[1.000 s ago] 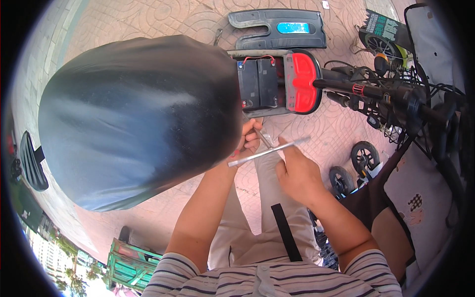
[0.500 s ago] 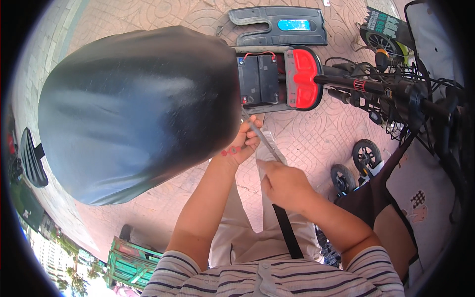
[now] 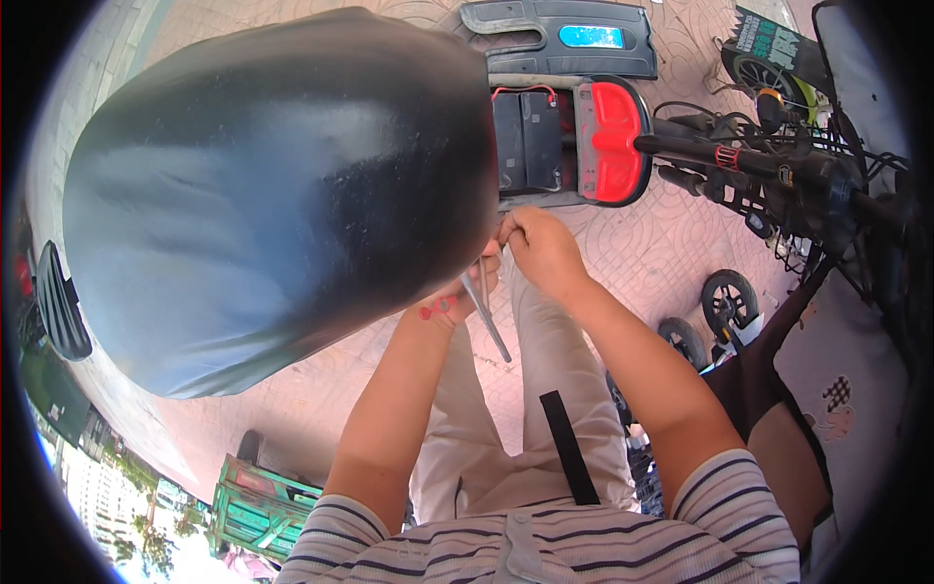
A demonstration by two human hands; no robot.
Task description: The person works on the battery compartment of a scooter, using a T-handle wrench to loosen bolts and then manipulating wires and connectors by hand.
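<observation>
My left hand [image 3: 479, 288] is closed around a slim grey metal tool [image 3: 494, 329] under the near right edge of the large black seat [image 3: 282, 204]. The tool's long shank points down over my legs; its other end is hidden. My right hand [image 3: 543, 251] reaches in beside the left, fingertips pinched together at the seat's edge. What they grip, if anything, is hidden. Just beyond the hands, black batteries [image 3: 525, 141] with a red wire lie in the electric bike's exposed compartment, next to a red plastic panel [image 3: 616, 128].
A dark footboard cover [image 3: 603, 58] with a blue label lies on the paving beyond the bike. Handlebar and cables [image 3: 817, 185] stand to the right. Small black wheels [image 3: 729, 300] are at lower right, a green cart [image 3: 258, 511] at lower left.
My right hand has left the tool's outer end and moved up to the seat edge beside my left hand. The tool now points more steeply down. The view has shifted slightly.
</observation>
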